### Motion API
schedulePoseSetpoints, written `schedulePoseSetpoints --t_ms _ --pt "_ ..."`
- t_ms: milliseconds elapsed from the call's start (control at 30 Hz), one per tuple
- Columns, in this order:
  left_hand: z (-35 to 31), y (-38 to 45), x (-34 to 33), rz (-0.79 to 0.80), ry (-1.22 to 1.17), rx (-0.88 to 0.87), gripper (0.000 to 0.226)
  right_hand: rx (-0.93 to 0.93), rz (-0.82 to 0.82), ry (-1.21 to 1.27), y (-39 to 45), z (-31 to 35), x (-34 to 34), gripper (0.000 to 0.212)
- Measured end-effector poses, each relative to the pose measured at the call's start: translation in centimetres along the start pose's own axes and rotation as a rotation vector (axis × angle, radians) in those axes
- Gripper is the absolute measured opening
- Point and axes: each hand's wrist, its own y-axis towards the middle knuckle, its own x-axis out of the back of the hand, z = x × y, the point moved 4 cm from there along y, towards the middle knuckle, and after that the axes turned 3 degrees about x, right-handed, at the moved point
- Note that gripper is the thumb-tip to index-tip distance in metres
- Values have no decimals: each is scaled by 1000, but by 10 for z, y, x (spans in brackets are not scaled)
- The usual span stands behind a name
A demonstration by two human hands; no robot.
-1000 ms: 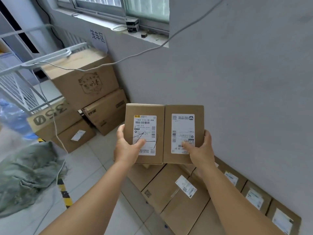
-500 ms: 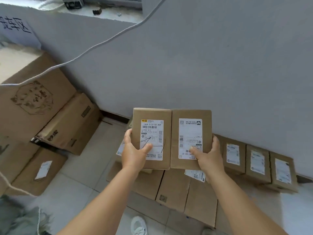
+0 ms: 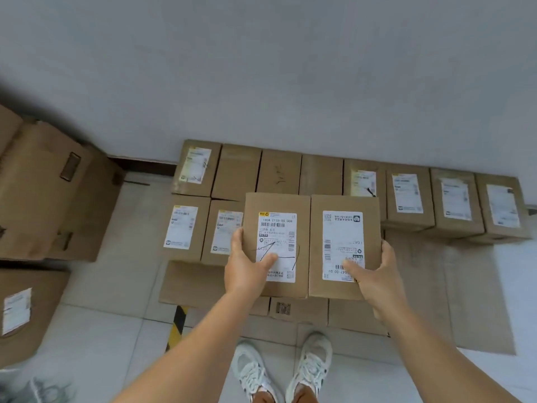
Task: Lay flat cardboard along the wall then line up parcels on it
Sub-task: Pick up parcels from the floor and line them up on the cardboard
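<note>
At the far left, large brown boxes [image 3: 49, 193] sit stacked against the grey wall [image 3: 290, 68], and a lower box with a white label [image 3: 26, 312] stands in front of them on the tiled floor [image 3: 110, 330]; a strip of yellow and black tape [image 3: 177, 321] runs along the floor towards the flat cardboard [image 3: 465, 286], which lies at the foot of the wall. On the cardboard a row of parcels [image 3: 319, 174] stands side by side touching the wall, most with white labels facing up; a second, shorter row [image 3: 186, 228] of two labelled parcels sits just in front of the left end of the first row.

The left hand [image 3: 247, 271] grips the left parcel [image 3: 276, 242] by its outer edge, thumb laid across the label, which carries a black pen scrawl; the fingers are hidden under the box. This parcel touches the right parcel [image 3: 344, 245], held edge to edge with it; the pair hangs above the cardboard, just to the right of the short front row. The right hand [image 3: 374, 274] clamps the outer edge of the right parcel, thumb pressed on the lower part of its label, whose print reads upside down. Below, between the forearms, two white trainers [image 3: 284, 370] stand on the floor at the near edge of the cardboard.
</note>
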Motion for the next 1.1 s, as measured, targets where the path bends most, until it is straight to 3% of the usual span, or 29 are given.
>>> schedulePoseSetpoints --t_ms 233,467,600,700,833,967,1100 --pt "42 60 -54 27 98 9 85 -73 22 -29 69 -70 -27 93" --pt "79 102 -90 39 152 33 99 -80 79 -32 127 -111 -61 76" --pt "95 113 -107 76 388 -73 106 -32 136 -100 149 -113 -74 66" --pt "105 112 -112 97 605 -137 99 -29 196 -153 154 -113 -86 79" --pt "104 109 -115 165 1008 -338 95 104 280 -439 138 -109 -98 120" --pt "101 116 -118 260 1168 -447 89 321 421 -872 118 -107 -107 109" --pt "96 124 -118 278 1207 -481 86 338 396 -952 119 -103 -103 91"
